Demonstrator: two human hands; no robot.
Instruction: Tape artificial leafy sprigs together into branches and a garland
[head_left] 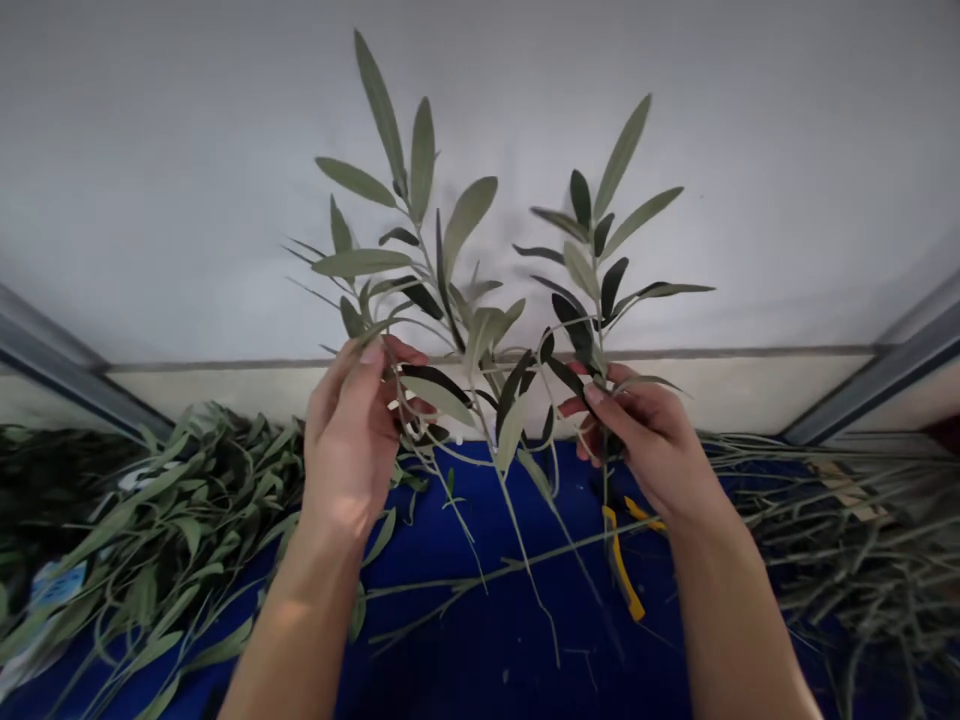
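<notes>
Head view: my left hand [349, 430] is closed around a leafy olive sprig [442, 290], with the fingers curled in and the stem pinched among them, though the fingers hide the exact grip. My right hand [645, 440] is grasping a second olive sprig [596, 260] the same way, its fingers wrapped close around the stem. Both sprigs stand upright in front of me, their leafy tips pointing up toward the wall and well apart from each other. The long axis of the first leans slightly left at the top, while the second runs almost straight up, with its top leaf tipping right. Their bare lower stems hang down past my hands over a blue cloth [637, 660]. Yellow-handled pruning snips [621, 560] lie on that cloth, just below my right hand. To the left, a heap of leafy olive branches [172, 530] lies on the cloth, with darker foliage [52, 480] beyond it. To the right is a tangled pile of thin, mostly bare stems [840, 530], with a piece of cardboard [847, 490] on it. Ahead, a cream band [750, 390] runs along the base of a white wall [480, 150], between grey metal frame strips [67, 370] on either side.
</notes>
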